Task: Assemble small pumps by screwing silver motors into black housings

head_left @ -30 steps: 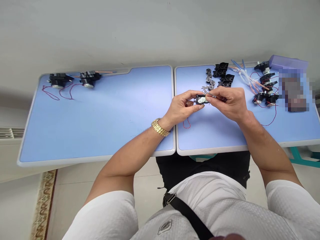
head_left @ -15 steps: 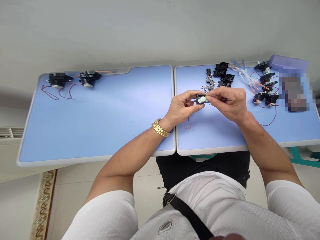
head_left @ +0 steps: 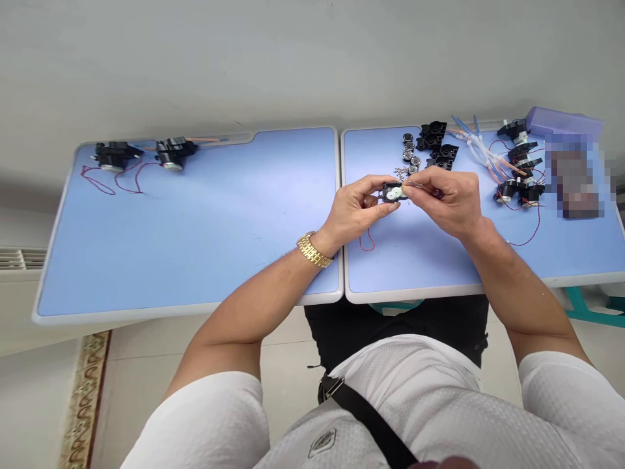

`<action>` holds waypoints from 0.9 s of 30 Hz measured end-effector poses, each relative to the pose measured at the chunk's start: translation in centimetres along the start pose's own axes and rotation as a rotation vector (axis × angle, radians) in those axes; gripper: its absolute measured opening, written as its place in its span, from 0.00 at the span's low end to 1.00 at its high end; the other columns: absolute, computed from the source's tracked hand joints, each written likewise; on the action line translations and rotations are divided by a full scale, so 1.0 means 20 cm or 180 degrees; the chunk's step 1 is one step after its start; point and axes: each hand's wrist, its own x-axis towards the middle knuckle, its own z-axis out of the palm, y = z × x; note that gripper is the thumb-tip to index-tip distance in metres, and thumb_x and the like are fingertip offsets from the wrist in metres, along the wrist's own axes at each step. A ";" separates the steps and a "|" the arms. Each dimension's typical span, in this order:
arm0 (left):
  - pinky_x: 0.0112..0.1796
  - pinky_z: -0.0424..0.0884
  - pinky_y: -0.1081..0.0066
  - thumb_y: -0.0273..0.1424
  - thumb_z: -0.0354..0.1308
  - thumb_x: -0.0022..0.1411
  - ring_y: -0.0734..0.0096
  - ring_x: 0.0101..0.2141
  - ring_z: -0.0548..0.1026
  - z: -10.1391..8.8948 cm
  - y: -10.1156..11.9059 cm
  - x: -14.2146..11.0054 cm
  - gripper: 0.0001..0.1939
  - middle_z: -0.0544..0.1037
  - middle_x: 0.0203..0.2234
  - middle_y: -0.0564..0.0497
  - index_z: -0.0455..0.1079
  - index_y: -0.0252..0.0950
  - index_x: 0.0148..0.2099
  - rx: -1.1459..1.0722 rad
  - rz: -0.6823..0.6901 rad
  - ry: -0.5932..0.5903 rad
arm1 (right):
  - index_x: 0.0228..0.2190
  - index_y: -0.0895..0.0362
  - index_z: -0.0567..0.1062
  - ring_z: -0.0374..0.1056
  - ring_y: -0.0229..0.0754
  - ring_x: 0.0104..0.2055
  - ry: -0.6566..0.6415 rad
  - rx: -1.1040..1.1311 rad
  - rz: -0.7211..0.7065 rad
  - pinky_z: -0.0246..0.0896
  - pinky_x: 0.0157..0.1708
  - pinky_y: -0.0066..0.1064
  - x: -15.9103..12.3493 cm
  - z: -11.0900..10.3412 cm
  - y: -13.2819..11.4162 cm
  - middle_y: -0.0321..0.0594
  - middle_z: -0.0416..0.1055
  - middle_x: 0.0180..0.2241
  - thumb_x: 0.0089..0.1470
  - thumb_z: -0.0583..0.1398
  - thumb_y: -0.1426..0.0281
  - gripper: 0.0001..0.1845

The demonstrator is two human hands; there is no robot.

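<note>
1. Count: one black housing (head_left: 385,193) in hand, white gears (head_left: 393,193) inside, number too small to tell. Past my fingers: about five round silver parts (head_left: 408,156), four or so black shells (head_left: 442,153), screws (head_left: 401,172) piled too tight to count.
2. Right of my fingers: four wired black units (head_left: 521,155), one bundle of ties (head_left: 481,151), one purple box (head_left: 564,122), one blurred-out object (head_left: 576,182). Well left: two more wired units (head_left: 170,155).
3. Left fingers (head_left: 383,211): open just the housing's width, thumb on near side, index on far side, clamping it.
4. Right fingers (head_left: 420,198): almost together at the housing's right end, pinching a slim tool (head_left: 424,187); can't tell what type.
5. Red wire loop (head_left: 367,245) lies nearer me than the left fingers.
6. Bench (head_left: 415,260): two blue tops, seam just left of the fingers. Grey wall (head_left: 293,58) beyond, pale tiled floor (head_left: 288,371) below.
</note>
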 end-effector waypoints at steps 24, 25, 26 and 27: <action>0.20 0.58 0.75 0.55 0.82 0.65 0.84 0.21 0.61 -0.12 -0.07 0.06 0.30 0.86 0.43 0.50 0.87 0.48 0.63 0.0166 -0.0202 -0.0003 | 0.37 0.47 0.90 0.63 0.42 0.24 -0.0569 -0.1086 0.0764 0.55 0.31 0.43 0.08 -0.39 0.23 0.30 0.70 0.19 0.63 0.79 0.53 0.13; 0.21 0.58 0.75 0.54 0.82 0.65 0.83 0.22 0.61 -0.12 -0.07 0.06 0.30 0.86 0.42 0.50 0.87 0.48 0.63 0.0192 -0.0191 0.0015 | 0.39 0.47 0.90 0.64 0.43 0.25 -0.0597 -0.1150 0.0796 0.55 0.31 0.43 0.08 -0.40 0.24 0.30 0.71 0.20 0.62 0.79 0.55 0.11; 0.21 0.59 0.75 0.53 0.83 0.65 0.83 0.22 0.62 -0.12 -0.07 0.06 0.29 0.86 0.43 0.50 0.88 0.48 0.62 0.0215 -0.0175 0.0038 | 0.41 0.47 0.90 0.66 0.44 0.26 -0.0610 -0.1236 0.0832 0.55 0.33 0.43 0.08 -0.41 0.25 0.30 0.72 0.20 0.61 0.80 0.58 0.10; 0.22 0.60 0.74 0.53 0.83 0.65 0.82 0.23 0.64 -0.12 -0.07 0.06 0.29 0.87 0.43 0.50 0.88 0.48 0.62 0.0238 -0.0147 0.0063 | 0.42 0.47 0.90 0.67 0.44 0.27 -0.0642 -0.1342 0.0878 0.54 0.34 0.43 0.07 -0.42 0.26 0.30 0.72 0.21 0.59 0.81 0.61 0.12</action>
